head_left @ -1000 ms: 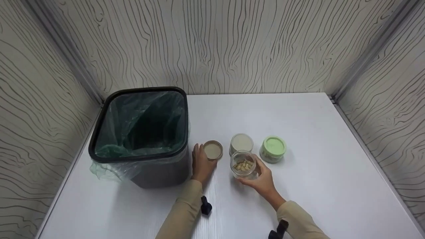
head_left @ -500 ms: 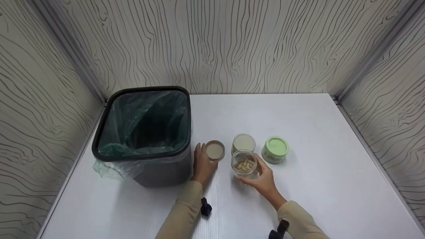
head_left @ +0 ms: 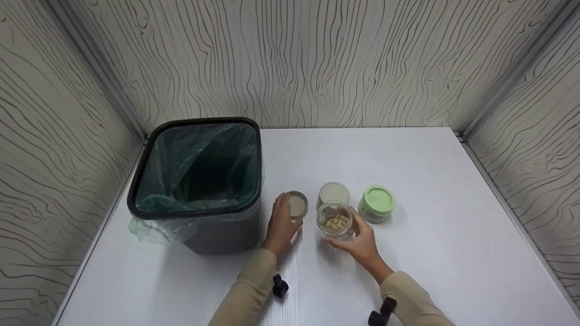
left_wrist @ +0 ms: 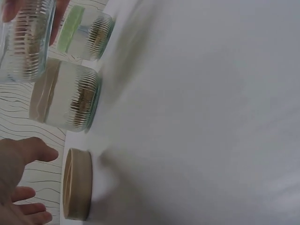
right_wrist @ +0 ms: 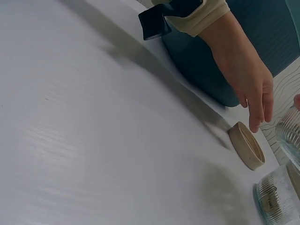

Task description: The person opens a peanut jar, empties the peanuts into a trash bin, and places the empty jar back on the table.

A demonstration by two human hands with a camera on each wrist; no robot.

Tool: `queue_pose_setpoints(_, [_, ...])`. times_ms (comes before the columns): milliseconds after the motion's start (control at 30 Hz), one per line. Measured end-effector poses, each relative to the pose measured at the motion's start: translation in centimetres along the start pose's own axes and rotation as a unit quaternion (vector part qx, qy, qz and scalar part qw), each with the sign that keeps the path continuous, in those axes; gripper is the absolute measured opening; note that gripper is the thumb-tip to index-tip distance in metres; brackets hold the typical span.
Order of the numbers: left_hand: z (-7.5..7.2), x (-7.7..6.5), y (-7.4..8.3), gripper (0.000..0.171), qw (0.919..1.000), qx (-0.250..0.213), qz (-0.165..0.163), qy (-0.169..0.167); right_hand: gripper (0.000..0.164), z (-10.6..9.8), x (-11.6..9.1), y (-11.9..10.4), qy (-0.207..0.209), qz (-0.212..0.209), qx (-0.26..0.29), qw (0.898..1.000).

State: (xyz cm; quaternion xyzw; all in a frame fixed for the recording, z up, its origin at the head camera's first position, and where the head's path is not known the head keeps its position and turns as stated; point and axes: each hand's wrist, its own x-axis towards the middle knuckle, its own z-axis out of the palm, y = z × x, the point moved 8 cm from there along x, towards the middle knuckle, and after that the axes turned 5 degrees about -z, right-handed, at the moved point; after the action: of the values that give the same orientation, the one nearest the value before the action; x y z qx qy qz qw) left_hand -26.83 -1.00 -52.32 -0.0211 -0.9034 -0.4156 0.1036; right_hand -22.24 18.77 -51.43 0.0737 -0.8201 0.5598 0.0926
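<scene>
My right hand (head_left: pixel 359 244) grips an open glass jar (head_left: pixel 334 233) with pale nut-like pieces in it. In the left wrist view this ribbed jar (left_wrist: pixel 24 47) is held up off the table. My left hand (head_left: pixel 281 228) hovers over a beige round lid (head_left: pixel 298 204), fingers and thumb spread and apart from it. That lid (left_wrist: pixel 78 185) lies on the table with its hollow side up. Just behind the held jar stands a glass jar with a beige lid (head_left: pixel 334 192). To its right is a jar with a green lid (head_left: pixel 379 199).
A dark bin (head_left: pixel 222 233) with a black rim and a green plastic liner stands close on the left of my left hand. All of this is on a white table (head_left: pixel 430 226), with wood-patterned walls (head_left: pixel 290 63) behind and at both sides.
My left hand has shifted right and slightly up, so its fingers now overlap the loose lid rather than lying beside it. The right hand keeps hold of the jar in nearly the same place.
</scene>
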Motion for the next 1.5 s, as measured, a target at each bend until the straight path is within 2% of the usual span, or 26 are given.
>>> queue_pose_setpoints(167, [-0.4, -0.5, 1.2, 0.060, 0.9992, -0.005, 0.039, -0.007, 0.093, 0.1, 0.3, -0.1, -0.002, 0.002, 0.008, 1.000])
queue_pose_setpoints(300, [-0.7, -1.2, 1.8, 0.055, 0.9984, 0.007, 0.054, -0.018, 0.092, 0.1, 0.5, -0.4, -0.003, -0.015, 0.011, 1.000])
queue_pose_setpoints(467, [-1.0, -2.4, 1.6, 0.047, 0.9971, -0.007, 0.058, -0.049, 0.092, 0.2, 0.5, -0.6, 0.003, -0.025, 0.008, 1.000])
queue_pose_setpoints(700, [-2.3, -3.8, 1.5, 0.039, 0.9938, -0.012, 0.100, -0.047, 0.093, 0.4, 0.7, -0.6, -0.008, -0.014, 0.020, 1.000])
queue_pose_setpoints(900, [-3.2, -4.9, 1.8, 0.034, 0.9878, -0.026, 0.101, -0.116, 0.094, 0.7, 0.8, -0.6, -0.018, -0.002, 0.037, 0.999])
queue_pose_setpoints(1033, [-4.5, -5.5, 3.4, 0.034, 0.9803, -0.017, 0.122, -0.155, 0.092, 0.7, 0.8, -0.7, -0.016, -0.004, 0.036, 0.999])
queue_pose_setpoints(1133, [-5.7, -6.0, 4.8, 0.035, 0.9753, -0.008, 0.144, -0.168, 0.091, 0.7, 0.9, -0.9, -0.015, -0.011, 0.035, 0.999])
queue_pose_setpoints(1233, [-7.1, -6.5, 6.2, 0.034, 0.9708, 0.000, 0.174, -0.165, 0.091, 0.7, 1.0, -1.1, -0.016, -0.017, 0.034, 0.999])
queue_pose_setpoints(1333, [-8.7, -6.9, 7.6, 0.032, 0.9639, 0.012, 0.224, -0.143, 0.092, 0.7, 1.0, -1.1, -0.021, -0.015, 0.032, 0.999])
queue_pose_setpoints(1500, [-12.1, -7.9, 9.9, 0.030, 0.9434, 0.027, 0.320, -0.082, 0.094, 0.6, 1.1, -1.1, -0.026, 0.000, 0.027, 0.999])
